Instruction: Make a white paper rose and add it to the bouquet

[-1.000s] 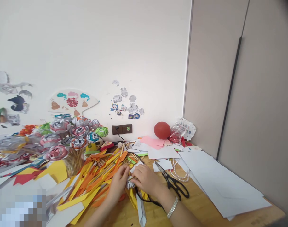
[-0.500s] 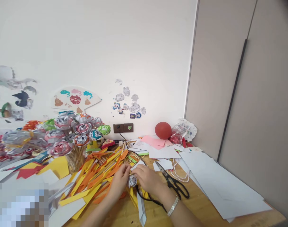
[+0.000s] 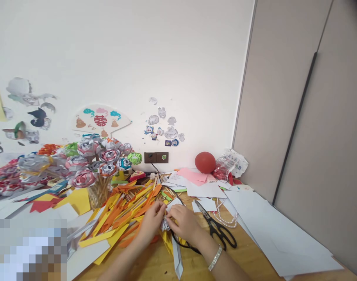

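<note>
A small white-grey paper flower [image 3: 165,225] sits between my two hands, low in the middle of the head view. My left hand [image 3: 153,220] is closed, its thumb and fingertips pinched at the flower's upper left. From the other side my right hand [image 3: 182,222], with a sparkling bracelet at the wrist, curls its fingers over the flower's top; the fingertips hide much of it. Below the flower a folded pale paper strip [image 3: 177,259] points toward me, and yellow paper strips [image 3: 167,242] lie beside it. Black-handled scissors [image 3: 216,227] rest right of my right hand.
Orange and yellow paper strips [image 3: 124,210] cover the table's left middle. Paper roses [image 3: 109,156] stand behind them. A black cable [image 3: 181,245] runs under my right hand. Further right are a pearl string [image 3: 229,224], white sheets [image 3: 279,230] and a red balloon [image 3: 205,162].
The whole view has shifted slightly, so things appear further right. My right fingers have moved a little over the flower, covering more of it. My left hand keeps its pinch.
</note>
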Motion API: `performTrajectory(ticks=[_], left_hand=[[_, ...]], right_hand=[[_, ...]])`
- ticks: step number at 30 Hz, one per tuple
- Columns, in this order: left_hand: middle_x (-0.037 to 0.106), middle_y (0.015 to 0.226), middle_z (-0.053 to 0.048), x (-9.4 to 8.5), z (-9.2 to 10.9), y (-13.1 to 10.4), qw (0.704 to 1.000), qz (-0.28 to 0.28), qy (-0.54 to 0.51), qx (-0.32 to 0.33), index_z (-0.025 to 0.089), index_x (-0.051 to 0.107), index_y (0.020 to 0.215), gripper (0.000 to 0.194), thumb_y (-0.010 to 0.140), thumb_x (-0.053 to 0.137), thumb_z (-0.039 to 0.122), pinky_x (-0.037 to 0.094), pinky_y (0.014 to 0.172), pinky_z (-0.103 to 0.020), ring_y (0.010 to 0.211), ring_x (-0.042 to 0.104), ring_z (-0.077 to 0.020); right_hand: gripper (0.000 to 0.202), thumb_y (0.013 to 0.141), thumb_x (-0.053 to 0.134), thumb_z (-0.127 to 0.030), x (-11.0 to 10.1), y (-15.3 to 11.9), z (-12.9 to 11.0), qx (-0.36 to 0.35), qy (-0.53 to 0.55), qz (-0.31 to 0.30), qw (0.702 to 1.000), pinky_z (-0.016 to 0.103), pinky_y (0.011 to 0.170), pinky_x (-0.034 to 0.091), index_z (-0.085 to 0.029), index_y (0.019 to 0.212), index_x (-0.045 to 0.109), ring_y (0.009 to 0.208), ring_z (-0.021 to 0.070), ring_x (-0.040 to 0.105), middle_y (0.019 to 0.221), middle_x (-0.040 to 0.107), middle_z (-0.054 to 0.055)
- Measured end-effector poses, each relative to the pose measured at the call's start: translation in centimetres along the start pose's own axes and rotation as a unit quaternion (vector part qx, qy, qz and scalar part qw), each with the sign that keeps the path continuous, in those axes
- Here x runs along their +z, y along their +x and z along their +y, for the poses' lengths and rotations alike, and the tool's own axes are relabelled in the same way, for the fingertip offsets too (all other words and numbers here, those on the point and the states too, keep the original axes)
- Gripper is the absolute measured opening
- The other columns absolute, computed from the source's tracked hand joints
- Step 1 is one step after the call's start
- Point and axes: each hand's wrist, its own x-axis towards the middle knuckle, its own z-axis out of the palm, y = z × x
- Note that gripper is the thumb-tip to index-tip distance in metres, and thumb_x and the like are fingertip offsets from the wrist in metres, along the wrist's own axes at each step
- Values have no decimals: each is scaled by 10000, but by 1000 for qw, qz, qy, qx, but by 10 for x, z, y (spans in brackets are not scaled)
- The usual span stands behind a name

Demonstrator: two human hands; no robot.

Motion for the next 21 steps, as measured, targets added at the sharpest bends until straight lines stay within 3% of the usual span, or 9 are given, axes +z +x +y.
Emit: performTrajectory(ticks=[5,10,16,21], left_hand=[[538,617,6,2,-3,0,1000,-2,3,8,204,494,619,245,724,471,425,412,653,-295,661,524,-193],[513,599,21,1,-4,0,1000,-8,17,12,206,474,620,285,737,436,463,412,641,-291,645,512,-184],[501,584,22,-1,-3,1,999,-11,28,11,214,455,612,268,736,417,449,402,628,-286,620,508,-181],[504,585,20,0,-3,1,999,-17,27,15,214,452,609,253,734,412,431,400,628,-284,615,509,-179]], right_hand=[[107,857,429,-179,7,-3,3,25,-16,-10,1000,243,684,387,-183,823,530,751,150,538,768,599,17],[179,895,360,-196,10,-4,5,-34,-49,-6,998,259,718,399,-182,944,532,783,154,545,845,624,33],[184,903,379,-209,16,-4,15,-61,-115,-28,991,263,706,419,-185,809,535,723,151,531,755,591,21],[124,874,467,-233,13,-3,14,-66,-84,-20,994,266,699,436,-173,785,530,738,159,540,773,594,27]])
